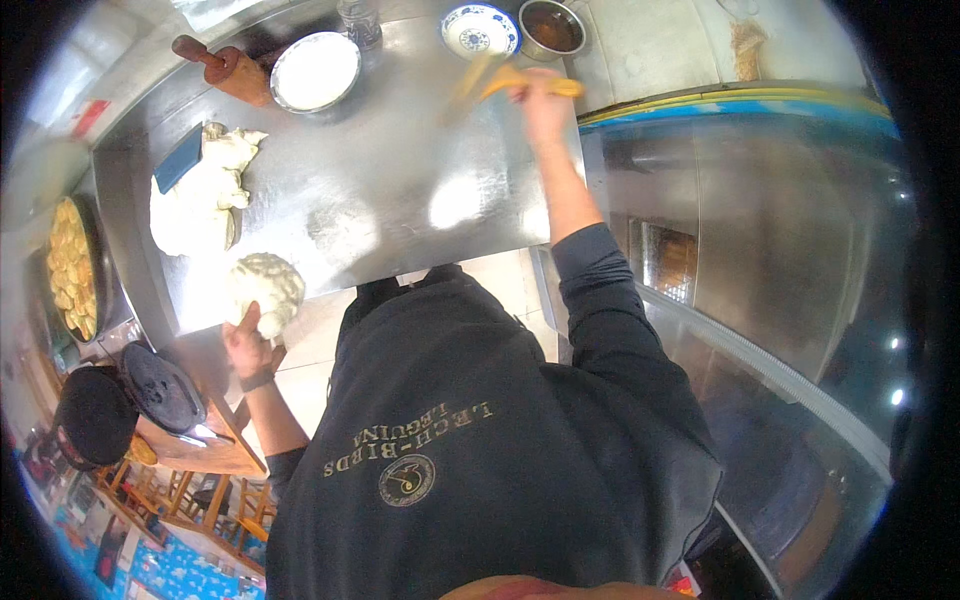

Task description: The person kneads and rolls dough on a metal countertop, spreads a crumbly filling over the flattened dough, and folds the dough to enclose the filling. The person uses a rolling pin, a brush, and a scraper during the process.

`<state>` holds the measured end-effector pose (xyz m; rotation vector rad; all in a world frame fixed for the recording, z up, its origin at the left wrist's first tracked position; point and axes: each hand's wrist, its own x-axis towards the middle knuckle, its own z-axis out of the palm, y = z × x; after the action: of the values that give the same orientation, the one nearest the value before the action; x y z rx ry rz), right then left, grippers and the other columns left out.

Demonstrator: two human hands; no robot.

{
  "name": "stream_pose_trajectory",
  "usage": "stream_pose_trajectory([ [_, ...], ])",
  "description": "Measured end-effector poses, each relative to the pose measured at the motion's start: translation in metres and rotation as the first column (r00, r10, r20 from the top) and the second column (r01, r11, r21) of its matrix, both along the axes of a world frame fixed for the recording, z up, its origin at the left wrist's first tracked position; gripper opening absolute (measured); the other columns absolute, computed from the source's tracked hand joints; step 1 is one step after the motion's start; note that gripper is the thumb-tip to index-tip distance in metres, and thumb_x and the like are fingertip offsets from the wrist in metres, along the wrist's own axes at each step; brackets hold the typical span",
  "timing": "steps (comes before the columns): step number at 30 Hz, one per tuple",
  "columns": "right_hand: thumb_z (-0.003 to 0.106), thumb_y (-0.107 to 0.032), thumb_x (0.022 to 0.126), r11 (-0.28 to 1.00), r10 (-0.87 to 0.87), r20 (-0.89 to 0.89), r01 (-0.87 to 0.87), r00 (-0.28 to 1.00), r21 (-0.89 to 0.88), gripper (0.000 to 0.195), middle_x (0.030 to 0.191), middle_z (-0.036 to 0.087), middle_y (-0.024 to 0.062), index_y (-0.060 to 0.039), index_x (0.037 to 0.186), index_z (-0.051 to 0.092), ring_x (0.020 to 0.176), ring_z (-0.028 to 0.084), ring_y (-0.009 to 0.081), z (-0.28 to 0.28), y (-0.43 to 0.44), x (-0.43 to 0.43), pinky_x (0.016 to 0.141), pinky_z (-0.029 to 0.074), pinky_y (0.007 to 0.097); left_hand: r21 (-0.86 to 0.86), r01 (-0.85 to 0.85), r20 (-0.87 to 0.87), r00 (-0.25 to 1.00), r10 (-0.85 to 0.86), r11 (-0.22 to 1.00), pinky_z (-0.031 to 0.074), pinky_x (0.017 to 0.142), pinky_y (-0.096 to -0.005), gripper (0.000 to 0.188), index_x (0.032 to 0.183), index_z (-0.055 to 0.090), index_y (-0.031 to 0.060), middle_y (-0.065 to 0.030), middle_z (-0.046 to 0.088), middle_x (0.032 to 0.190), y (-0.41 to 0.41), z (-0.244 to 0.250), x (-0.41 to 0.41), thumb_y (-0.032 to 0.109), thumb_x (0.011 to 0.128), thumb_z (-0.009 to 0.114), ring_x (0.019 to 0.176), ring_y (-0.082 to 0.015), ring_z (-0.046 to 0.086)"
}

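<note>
At the near left edge of the steel worktable point(375, 202), my left hand point(249, 346) is closed around the lower part of a lump of dough point(267, 289). My right hand point(541, 97) reaches over the far right part of the table, gripping a yellow-handled tool point(501, 78). Motion blurs the tool's head, so its kind is unclear. Just beyond it are a blue-and-white bowl point(480, 31) and a metal pot point(553, 28) with brown contents. A larger mass of dough point(196, 202) lies on the left, with a dark blue dough scraper point(178, 159) on it.
Along the far edge stand a wooden rolling pin point(236, 73), a bowl of white powder point(315, 73) and a glass jar point(361, 22). Left of the table sits a pan of golden dough pieces point(71, 270). A black griddle point(163, 386) is nearer. Steel-and-glass equipment point(750, 225) borders the right.
</note>
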<state>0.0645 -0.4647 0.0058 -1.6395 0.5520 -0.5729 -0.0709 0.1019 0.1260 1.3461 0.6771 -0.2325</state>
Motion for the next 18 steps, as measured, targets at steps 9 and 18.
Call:
stream_pose_trajectory([
  [9, 0.056, -0.015, 0.101, 0.999, -0.013, 0.059, 0.015, 0.998, -0.042, 0.016, 0.082, 0.067, 0.0069, -0.0013, 0.108, 0.060, 0.069, 0.065, 0.0155, 0.008, -0.040, -0.008, 0.063, 0.053, 0.0297, 0.222, -0.039, 0.060, 0.998, 0.027, 0.974, 0.063, 0.076, -0.0613, 0.052, 0.138, 0.048, -0.0025, -0.0248, 0.058, 0.129, 0.033, 0.030, -0.050, 0.004, 0.089, 0.064, 0.109, -0.0446, 0.064],
  [18, 0.062, -0.022, 0.093, 0.572, 0.688, -0.580, -0.818, 0.436, 0.063, 0.021, 0.089, 0.070, 0.0056, -0.0141, 0.111, 0.068, 0.083, 0.066, 0.0202, -0.003, 0.104, -0.106, 0.078, 0.053, 0.0335, -0.040, -0.263, 0.071, 0.961, 0.266, 0.964, 0.054, 0.096, -0.0511, 0.050, 0.137, 0.050, -0.0066, -0.0220, 0.060, 0.133, 0.088, -0.035, -0.074, -0.008, 0.088, 0.059, 0.118, -0.0373, 0.062],
])
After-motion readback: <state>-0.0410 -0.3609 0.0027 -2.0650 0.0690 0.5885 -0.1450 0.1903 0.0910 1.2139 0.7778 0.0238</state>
